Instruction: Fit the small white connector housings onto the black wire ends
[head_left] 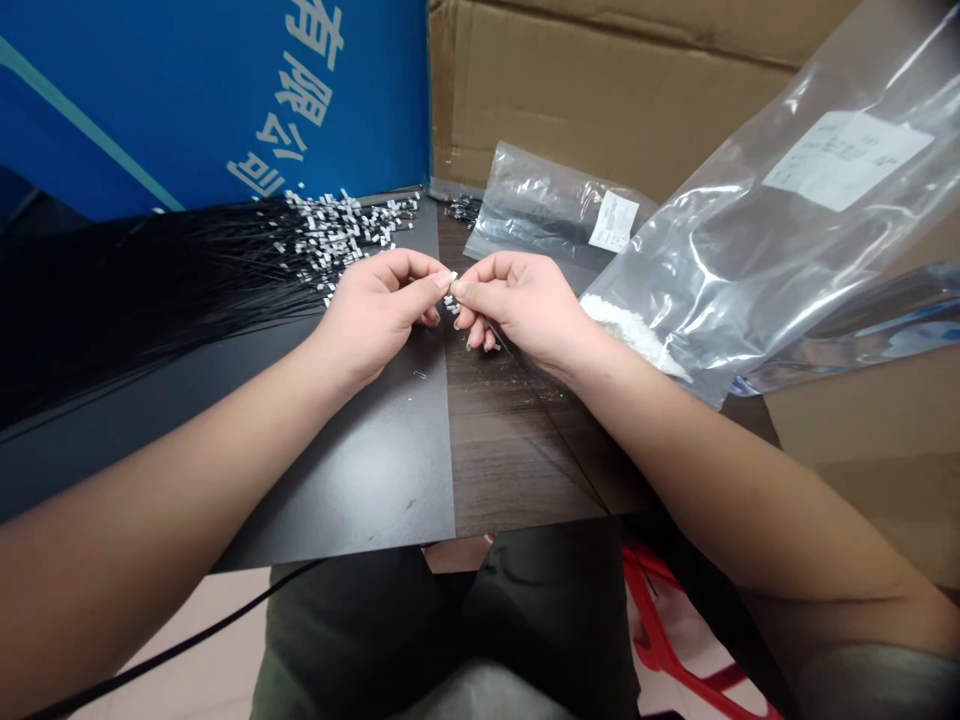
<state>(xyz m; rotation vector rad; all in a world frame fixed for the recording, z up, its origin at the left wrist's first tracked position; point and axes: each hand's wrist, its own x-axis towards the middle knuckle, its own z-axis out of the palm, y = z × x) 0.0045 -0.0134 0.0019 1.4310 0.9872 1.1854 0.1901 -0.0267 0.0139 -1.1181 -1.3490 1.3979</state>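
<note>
My left hand (379,310) and my right hand (517,305) meet fingertip to fingertip above the dark table (510,450). Both are closed in a pinch. Between them sits a small white connector (451,281), held at the tips of my left thumb and forefinger. My right hand pinches a thin black wire (504,345) that trails down toward the table. To the left lies a fanned bundle of black wires with white connectors (330,235) on their ends.
A dark sheet (360,470) covers the table's left part. A blue box (210,90) and cardboard boxes (600,90) stand behind. A small plastic bag (547,205) lies at the back; a large clear bag (787,230) with white pieces lies right. A red frame (660,630) shows below.
</note>
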